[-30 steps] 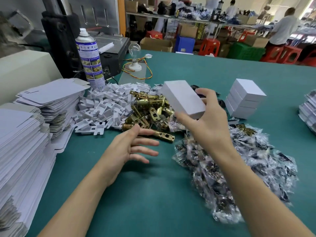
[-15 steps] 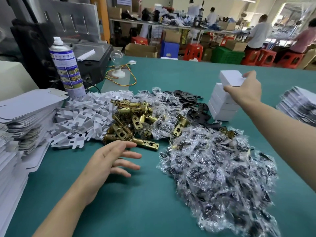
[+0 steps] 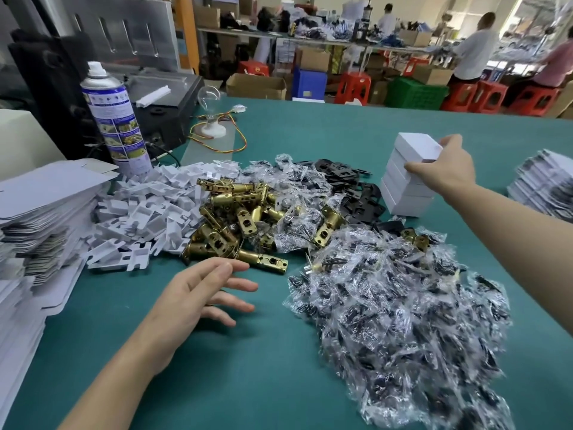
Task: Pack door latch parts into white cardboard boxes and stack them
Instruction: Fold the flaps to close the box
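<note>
White card filled the upper right of the frame, where my right hand gripped the top box on the stack. The thumb was pressed on the near side face and the fingers curled over the far edge. That box sat on the pile but looked skewed, its long axis turned a little off the boxes beneath. I judged the stacking step nearly done, with only squaring and letting go left. Whether its underside lay flat on the box below I could not tell.

What the next move turned on, I judged, was at lower centre. My left hand hovered over the green table, fingers spread and straight, holding nothing, fingertips pointing right. The brass latches lay just above those fingertips in the frame. The nearest one had its long axis running left to right, just beside the index finger. The flat blanks were at the left edge, out beyond that wrist. Both lay far nearer the left hand than the right, which was well apart across the heap of bags.
</note>
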The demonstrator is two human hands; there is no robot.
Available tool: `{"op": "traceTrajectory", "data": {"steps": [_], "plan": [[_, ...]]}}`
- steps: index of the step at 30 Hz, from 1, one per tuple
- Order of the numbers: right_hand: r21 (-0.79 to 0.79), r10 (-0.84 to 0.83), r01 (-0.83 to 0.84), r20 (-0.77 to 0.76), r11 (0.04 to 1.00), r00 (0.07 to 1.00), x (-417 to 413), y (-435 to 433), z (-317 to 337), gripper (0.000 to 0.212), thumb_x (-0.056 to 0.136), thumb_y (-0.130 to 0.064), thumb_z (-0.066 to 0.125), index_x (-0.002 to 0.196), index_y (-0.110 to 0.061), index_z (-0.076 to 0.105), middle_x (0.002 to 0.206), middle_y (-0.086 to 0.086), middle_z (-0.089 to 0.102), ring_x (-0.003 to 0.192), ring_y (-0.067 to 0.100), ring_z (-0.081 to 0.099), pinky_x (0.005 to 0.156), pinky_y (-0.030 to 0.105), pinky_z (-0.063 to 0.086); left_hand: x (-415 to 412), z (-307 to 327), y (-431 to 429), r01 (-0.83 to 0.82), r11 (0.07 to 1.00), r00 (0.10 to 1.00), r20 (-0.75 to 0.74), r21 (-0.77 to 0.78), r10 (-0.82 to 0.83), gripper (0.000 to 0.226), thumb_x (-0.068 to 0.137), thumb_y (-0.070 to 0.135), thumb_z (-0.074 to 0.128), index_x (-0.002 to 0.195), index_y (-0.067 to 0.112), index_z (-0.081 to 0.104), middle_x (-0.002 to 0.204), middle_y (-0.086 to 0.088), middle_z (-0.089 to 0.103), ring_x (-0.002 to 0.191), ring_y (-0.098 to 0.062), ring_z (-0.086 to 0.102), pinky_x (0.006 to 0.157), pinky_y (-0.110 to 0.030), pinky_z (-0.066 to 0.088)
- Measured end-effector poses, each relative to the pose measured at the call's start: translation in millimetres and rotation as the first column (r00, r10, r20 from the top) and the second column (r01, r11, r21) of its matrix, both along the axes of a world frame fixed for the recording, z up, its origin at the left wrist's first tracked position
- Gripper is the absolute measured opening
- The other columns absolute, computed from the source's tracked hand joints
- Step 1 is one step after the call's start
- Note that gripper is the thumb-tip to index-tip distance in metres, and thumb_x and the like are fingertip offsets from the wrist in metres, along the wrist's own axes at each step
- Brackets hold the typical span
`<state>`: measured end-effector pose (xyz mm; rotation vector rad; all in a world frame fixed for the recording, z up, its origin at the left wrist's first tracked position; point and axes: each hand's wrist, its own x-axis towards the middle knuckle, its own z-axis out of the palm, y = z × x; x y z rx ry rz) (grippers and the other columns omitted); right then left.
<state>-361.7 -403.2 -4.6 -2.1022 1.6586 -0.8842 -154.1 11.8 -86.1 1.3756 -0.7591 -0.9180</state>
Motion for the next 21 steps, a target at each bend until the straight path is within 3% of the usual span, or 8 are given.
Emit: {"op": "traceTrajectory", "data": {"steps": [3,7,11,13,16,18,19,21], "plan": [[0.009,-0.019,0.019,0.014,1.000,1.000,1.3,-1.0,-1.3,0.078,0.084,-0.035,0.083,0.143,-0.009,0.040,0.137,0.019,0.055,0.121,0.038,0.057,0.083,0.043,0.046,1.3,-0.5,0.5,-0.001,1.000,1.000,0.005,-0.004,0.001,0.070,0.060,0.091,0.073,0.106,0.037,0.078,0.110,-0.009,0.080,0.091,-0.032,0.080,0.063,-0.030,0.063],[0.014,-0.015,0.016,-0.010,1.000,1.000,1.1,-2.1,-4.1,0.078,0.084,-0.038,0.082,0.143,-0.010,0.040,0.137,0.020,0.054,0.121,0.039,0.057,0.084,0.044,0.046,1.9,-1.4,0.8,-0.004,1.000,1.000,-0.003,0.006,0.004,0.059,0.072,0.085,0.068,0.106,0.038,0.078,0.110,-0.009,0.080,0.091,-0.032,0.079,0.063,-0.030,0.063],[-0.002,-0.058,0.058,0.015,0.998,0.998,0.0,12.9,4.8,0.092,0.079,-0.058,0.082,0.147,-0.012,0.039,0.147,0.016,0.046,0.137,0.037,0.046,0.111,0.057,0.034,2.5,-1.3,-1.4,0.001,1.000,1.000,-0.028,0.022,-0.001,0.060,0.088,0.076,0.056,0.114,0.026,0.076,0.110,-0.011,0.080,0.091,-0.034,0.079,0.061,-0.030,0.062],[-0.110,-0.025,0.037,0.112,0.993,0.993,8.7,35.4,15.6,0.086,0.081,-0.061,0.077,0.144,-0.014,0.044,0.147,0.013,0.046,0.138,0.033,0.045,0.114,0.057,0.032,4.8,-1.2,-1.6,-0.005,1.000,1.000,-0.029,0.024,0.006,0.066,0.088,0.074,0.051,0.119,0.020,0.073,0.110,-0.012,0.080,0.090,-0.035,0.079,0.061,-0.030,0.062],[-0.251,0.223,-0.164,0.229,0.954,0.948,34.4,95.1,27.1,0.051,0.090,-0.049,0.071,0.125,-0.014,0.062,0.126,0.006,0.064,0.121,0.023,0.059,0.107,0.045,0.045,7.4,-0.6,-1.0,-0.027,1.000,0.999,-0.019,0.013,0.027,0.055,0.096,0.064,0.048,0.117,0.020,0.073,0.109,-0.011,0.080,0.089,-0.033,0.079,0.061,-0.029,0.062],[-0.249,0.376,-0.304,0.328,0.919,0.867,55.2,154.3,22.2,0.021,0.094,-0.043,0.070,0.102,-0.023,0.070,0.102,-0.006,0.072,0.101,0.008,0.066,0.098,0.033,0.053,8.0,-0.8,-0.6,-0.056,0.998,0.998,0.011,-0.011,0.056,0.039,0.098,0.055,0.052,0.109,0.027,0.077,0.106,-0.009,0.080,0.086,-0.031,0.079,0.059,-0.028,0.061],[-0.231,0.434,-0.370,0.404,0.900,0.805,65.6,187.3,13.9,0.016,0.096,-0.041,0.069,0.093,-0.026,0.071,0.092,-0.011,0.072,0.090,0.002,0.066,0.090,0.028,0.055,8.3,-0.7,-0.3,-0.078,0.997,0.996,0.030,-0.029,0.079,0.030,0.097,0.051,0.056,0.103,0.031,0.078,0.104,-0.009,0.080,0.083,-0.029,0.079,0.058,-0.027,0.060],[-0.217,0.512,-0.473,0.513,0.854,0.689,84.9,250.8,-12.2,0.026,0.100,-0.041,0.064,0.082,-0.024,0.071,0.078,-0.010,0.070,0.076,0.004,0.064,0.075,0.027,0.052,9.4,-1.3,0.1,-0.138,0.988,0.988,0.055,-0.075,0.142,0.019,0.094,0.045,0.062,0.091,0.035,0.078,0.097,-0.009,0.080,0.075,-0.025,0.078,0.054,-0.026,0.058]]}}
